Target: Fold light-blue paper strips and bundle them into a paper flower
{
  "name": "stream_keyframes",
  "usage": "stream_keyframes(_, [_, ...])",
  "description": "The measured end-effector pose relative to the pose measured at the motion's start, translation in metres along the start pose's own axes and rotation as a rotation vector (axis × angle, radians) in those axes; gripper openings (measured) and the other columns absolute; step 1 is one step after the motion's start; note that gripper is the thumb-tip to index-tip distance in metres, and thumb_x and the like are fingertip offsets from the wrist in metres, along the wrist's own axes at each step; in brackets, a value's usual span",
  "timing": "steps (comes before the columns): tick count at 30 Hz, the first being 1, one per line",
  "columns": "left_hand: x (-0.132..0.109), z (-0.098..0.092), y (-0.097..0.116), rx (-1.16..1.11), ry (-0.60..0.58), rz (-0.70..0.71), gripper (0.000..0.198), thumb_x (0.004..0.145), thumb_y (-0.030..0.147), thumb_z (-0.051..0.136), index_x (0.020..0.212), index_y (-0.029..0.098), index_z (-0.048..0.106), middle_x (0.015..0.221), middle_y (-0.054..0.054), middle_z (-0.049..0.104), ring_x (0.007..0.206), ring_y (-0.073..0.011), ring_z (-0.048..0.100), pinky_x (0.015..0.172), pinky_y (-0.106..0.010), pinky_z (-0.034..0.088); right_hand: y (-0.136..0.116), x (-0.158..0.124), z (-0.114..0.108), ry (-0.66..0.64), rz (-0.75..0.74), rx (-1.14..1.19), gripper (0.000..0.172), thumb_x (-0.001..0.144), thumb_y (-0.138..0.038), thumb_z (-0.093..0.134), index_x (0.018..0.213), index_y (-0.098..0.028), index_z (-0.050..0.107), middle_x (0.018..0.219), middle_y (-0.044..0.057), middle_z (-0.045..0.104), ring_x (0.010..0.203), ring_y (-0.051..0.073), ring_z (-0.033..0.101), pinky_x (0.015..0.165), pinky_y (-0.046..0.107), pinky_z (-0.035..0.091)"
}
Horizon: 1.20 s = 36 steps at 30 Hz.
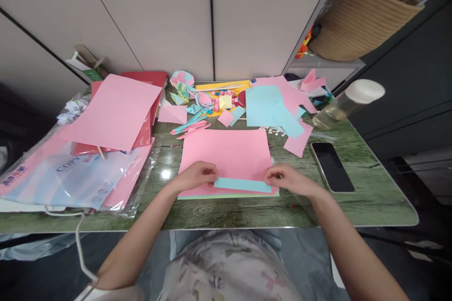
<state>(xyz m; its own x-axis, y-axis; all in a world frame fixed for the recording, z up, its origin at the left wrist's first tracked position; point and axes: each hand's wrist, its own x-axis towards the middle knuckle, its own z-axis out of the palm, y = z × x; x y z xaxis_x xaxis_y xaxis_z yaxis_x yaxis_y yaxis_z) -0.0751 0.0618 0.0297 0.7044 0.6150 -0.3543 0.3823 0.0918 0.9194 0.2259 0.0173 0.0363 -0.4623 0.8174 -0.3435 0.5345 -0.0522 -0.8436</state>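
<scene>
A narrow strip of light blue paper [243, 184] lies lengthwise across the near part of a pink sheet [226, 153]. My left hand [199, 175] pinches the strip's left end between thumb and fingers. At the opposite end, my right hand [284, 178] has its thumb and fingers closed on the strip's right end. Both hands rest low over the pink sheet. A thin green edge shows beneath the pink sheet along its near side.
On the left, pink sheets [113, 113] lie over a plastic copy-paper bag [88, 176]. Behind are folded paper flowers [181, 80], blue sheets [263, 103] and scraps. A phone [332, 167] and a clear bottle with a white lid [346, 103] stand to the right on the green table [381, 202].
</scene>
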Motion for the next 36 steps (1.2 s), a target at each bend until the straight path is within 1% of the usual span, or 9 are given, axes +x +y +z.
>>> stream_keyframes(3, [0.004,0.004,0.003,0.125,-0.002,0.020,0.019,0.074,0.030,0.048,0.070,0.014,0.058,0.063,0.001,0.055,0.060,-0.0096,0.047,0.058,-0.020,0.036,-0.014,0.010,0.008,-0.026,-0.004,-0.052,0.027,0.074,-0.038,0.052,0.087,-0.018,0.065,0.085,0.004,0.065,0.075,0.016,0.055,0.066,0.025,0.039])
stream_keyframes(5, [0.007,0.007,0.008,0.196,-0.010,0.037,0.020,0.074,0.031,0.047,0.072,0.015,0.059,0.064,0.002,0.055,0.060,-0.0095,0.046,0.057,-0.020,0.034,-0.025,0.023,0.017,-0.017,-0.041,-0.103,0.027,0.075,-0.037,0.050,0.090,-0.020,0.065,0.091,0.003,0.065,0.080,0.017,0.055,0.069,0.025,0.038])
stream_keyframes(9, [0.011,0.012,0.019,0.270,0.023,0.049,0.020,0.075,0.030,0.045,0.072,0.015,0.058,0.063,0.003,0.054,0.057,-0.0088,0.044,0.055,-0.019,0.033,-0.042,0.050,0.038,-0.017,-0.105,-0.143,0.025,0.077,-0.033,0.046,0.074,-0.017,0.065,0.067,0.000,0.062,0.062,0.013,0.050,0.057,0.023,0.034])
stream_keyframes(15, [0.010,0.016,0.018,0.232,0.133,0.088,0.015,0.075,0.027,0.043,0.071,0.016,0.052,0.060,0.005,0.046,0.056,-0.0079,0.041,0.054,-0.019,0.032,-0.044,0.063,0.047,-0.001,-0.095,0.014,0.016,0.071,-0.026,0.048,0.068,-0.015,0.060,0.066,-0.001,0.057,0.061,0.011,0.047,0.056,0.022,0.034])
stream_keyframes(22, [0.009,0.001,0.007,0.065,0.181,0.110,0.015,0.077,0.029,0.044,0.071,0.016,0.050,0.064,0.003,0.049,0.059,-0.0091,0.047,0.057,-0.020,0.037,-0.028,0.043,0.032,-0.008,-0.055,0.099,0.013,0.069,-0.024,0.049,0.061,-0.015,0.053,0.059,-0.003,0.047,0.055,0.009,0.040,0.052,0.021,0.029])
stream_keyframes(29, [0.002,-0.015,-0.005,-0.016,0.216,0.019,0.021,0.077,0.037,0.046,0.074,0.017,0.051,0.058,0.003,0.054,0.051,-0.0102,0.054,0.053,-0.021,0.040,0.007,0.005,0.008,0.045,0.015,0.104,0.014,0.071,-0.027,0.051,0.062,-0.016,0.053,0.060,-0.002,0.050,0.057,0.011,0.043,0.054,0.022,0.032])
stream_keyframes(30, [0.001,-0.015,-0.007,-0.012,0.235,0.001,0.021,0.077,0.037,0.046,0.075,0.017,0.050,0.057,0.003,0.055,0.049,-0.0101,0.054,0.051,-0.021,0.039,0.013,0.001,0.004,0.072,0.030,0.083,0.014,0.071,-0.027,0.051,0.063,-0.016,0.054,0.061,-0.002,0.051,0.058,0.011,0.044,0.055,0.023,0.033])
stream_keyframes(33, [0.000,-0.013,-0.012,-0.014,0.264,-0.052,0.021,0.077,0.036,0.045,0.076,0.016,0.050,0.056,0.001,0.059,0.045,-0.0104,0.055,0.047,-0.020,0.038,0.024,-0.007,0.000,0.264,0.068,-0.029,0.017,0.074,-0.031,0.051,0.066,-0.017,0.055,0.065,-0.001,0.055,0.062,0.013,0.048,0.058,0.025,0.036])
stream_keyframes(36, [0.002,-0.007,-0.016,-0.047,0.241,-0.115,0.024,0.077,0.039,0.047,0.077,0.015,0.050,0.059,-0.002,0.062,0.042,-0.0118,0.055,0.043,-0.022,0.040,0.016,-0.006,0.014,0.426,0.018,-0.148,0.020,0.079,-0.035,0.048,0.081,-0.019,0.059,0.078,0.002,0.060,0.070,0.016,0.052,0.064,0.027,0.039])
